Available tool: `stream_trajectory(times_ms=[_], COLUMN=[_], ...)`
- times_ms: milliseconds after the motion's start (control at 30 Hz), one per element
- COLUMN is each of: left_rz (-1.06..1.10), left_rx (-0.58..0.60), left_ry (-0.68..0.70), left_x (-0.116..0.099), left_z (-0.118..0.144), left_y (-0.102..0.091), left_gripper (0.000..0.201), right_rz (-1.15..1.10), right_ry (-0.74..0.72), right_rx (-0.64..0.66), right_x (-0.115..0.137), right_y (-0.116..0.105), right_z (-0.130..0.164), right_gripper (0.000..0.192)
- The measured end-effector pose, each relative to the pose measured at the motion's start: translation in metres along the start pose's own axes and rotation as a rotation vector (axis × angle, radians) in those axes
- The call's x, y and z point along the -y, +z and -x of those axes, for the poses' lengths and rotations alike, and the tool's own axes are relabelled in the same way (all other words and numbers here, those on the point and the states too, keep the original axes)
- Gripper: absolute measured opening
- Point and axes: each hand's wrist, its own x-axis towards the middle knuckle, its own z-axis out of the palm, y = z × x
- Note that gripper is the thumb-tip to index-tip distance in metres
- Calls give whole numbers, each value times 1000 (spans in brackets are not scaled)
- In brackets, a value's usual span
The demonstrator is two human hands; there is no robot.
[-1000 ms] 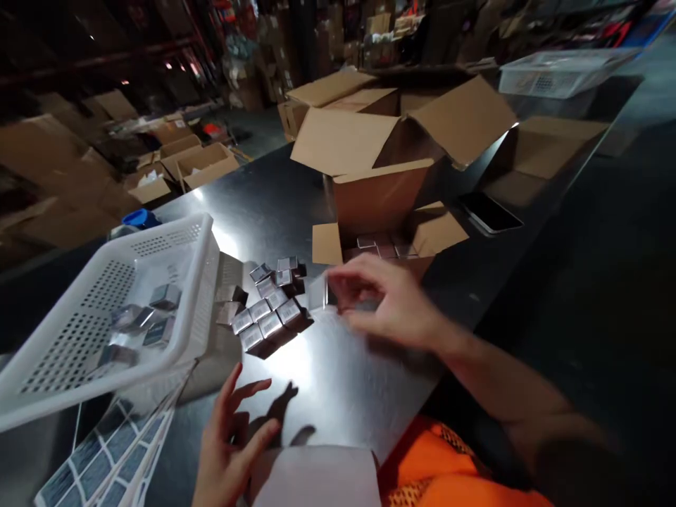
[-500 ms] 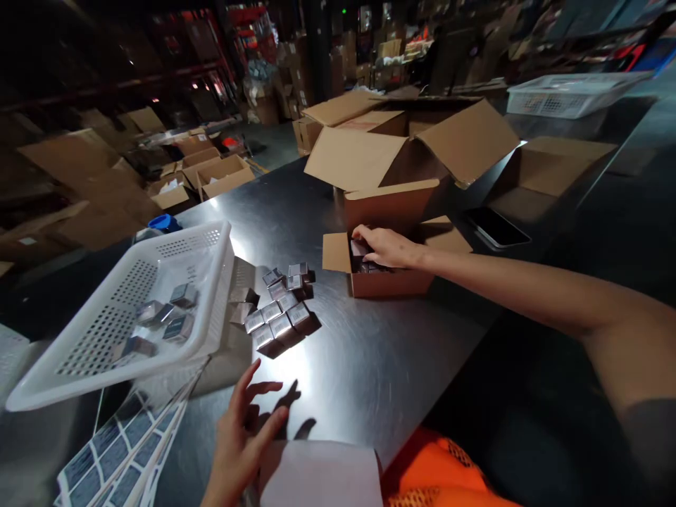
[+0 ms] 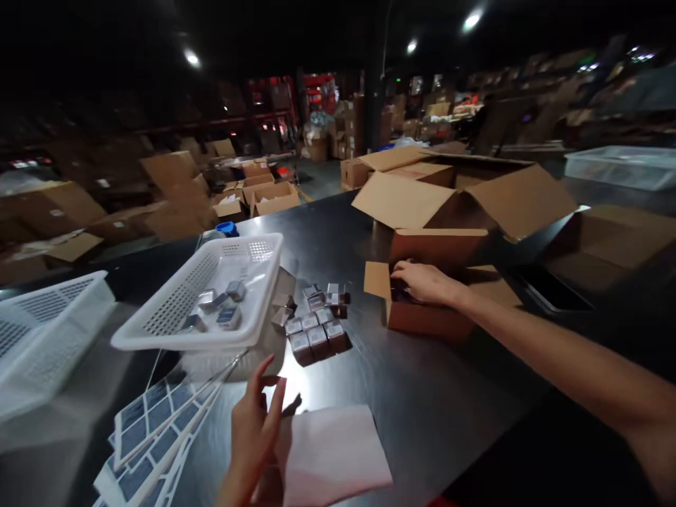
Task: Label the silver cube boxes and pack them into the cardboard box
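My right hand [image 3: 425, 282] reaches into a small brown carton [image 3: 430, 322] with its flaps up. Its fingers curl down round a small box, mostly hidden by the hand and the carton wall. Palm up and fingers apart, my left hand [image 3: 253, 415] hovers over the near side of the metal table with nothing in it. Beside it lies a pinkish-white sheet or pad [image 3: 335, 454]. Several small silvery boxes [image 3: 317, 338] stand grouped between the carton and a white perforated basket [image 3: 198, 343]. More small boxes [image 3: 229, 315] lie loose in that basket.
A large open carton [image 3: 406, 199] stands behind the small one. To the right lies a dark phone [image 3: 552, 289]. Patterned sheets [image 3: 158, 429] lie at the near left, by another white basket [image 3: 58, 334]. A clear bin [image 3: 623, 167] sits at the far right.
The view has tilted up and turned left, so things sit lower and further right. My right hand is deeper in the carton. My left hand's fingers have drawn closer together.
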Motion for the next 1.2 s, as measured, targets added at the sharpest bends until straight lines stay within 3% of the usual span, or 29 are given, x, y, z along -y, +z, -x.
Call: stream_trajectory(times_ms=[100,167,267,367,500,600,667,733,1033,1100,1200], left_rz=[-58,-85,-73,-22,-54,-69,-49,-32,-123,-137,-184], left_rx=[-135,-179,-199,-212,-227,-174,-127,-126,-388,-364,-271], left_ry=[4,21,70,110,-60,-204,-228,-205,-35,-11,26], left_x=[2,1,-4,-9,-3,4,6,7,0,0,-1], left_z=[-3,-2,3,3,-11,-20,-22,-20,-10,-9,-10], left_y=[-1,-1,-4,-6,-13,-17,-15,-11,-8,-10,-11], left_gripper=[48,43,37,34,37,38,39,37,35,39,45], right_rz=[-40,-275,-704,-902,-1119,-1139,-1095,-1075,-1225,-1203,-1172], right_ry=[-13,-171,-460,-412,-214,-198,-237,-278,-288,-281,-180], right_rx=[-148,-198,-7,240,337,282,234,186,31,42,162], right_x=[55,106,180,221,219,203,197,197,214,215,216], right_y=[-3,9,36,61,81,84,85,86,92,92,92], right_z=[13,26,41,42,27,21,22,24,30,32,35], right_gripper=[33,29,49,57,44,31,26,27,34,34,31])
